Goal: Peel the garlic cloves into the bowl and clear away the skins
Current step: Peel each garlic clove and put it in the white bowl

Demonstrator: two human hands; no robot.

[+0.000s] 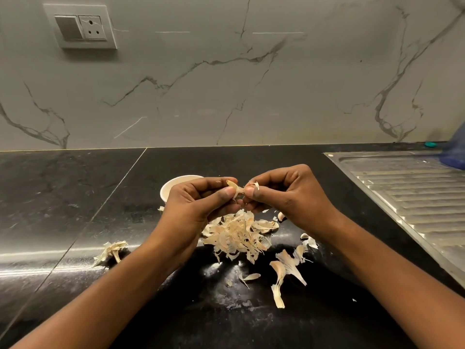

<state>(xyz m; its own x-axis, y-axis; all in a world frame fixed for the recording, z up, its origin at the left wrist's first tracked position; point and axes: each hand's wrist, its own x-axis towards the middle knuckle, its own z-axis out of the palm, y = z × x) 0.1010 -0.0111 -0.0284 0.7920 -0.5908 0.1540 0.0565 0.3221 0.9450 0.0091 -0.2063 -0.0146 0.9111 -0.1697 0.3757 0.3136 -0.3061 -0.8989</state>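
Both hands meet over the black counter. My left hand pinches a garlic clove between thumb and fingers. My right hand grips a strip of skin at the clove's right end. A white bowl stands just behind my left hand, mostly hidden by it. A heap of garlic skins lies on the counter below the hands. More skins are scattered to the right and front. An empty bulb husk lies to the left. A small unpeeled clove lies by my right wrist.
A steel sink drainboard fills the right side of the counter. A blue object and a teal cap sit at its far end. The marble wall behind carries a switch and socket plate.
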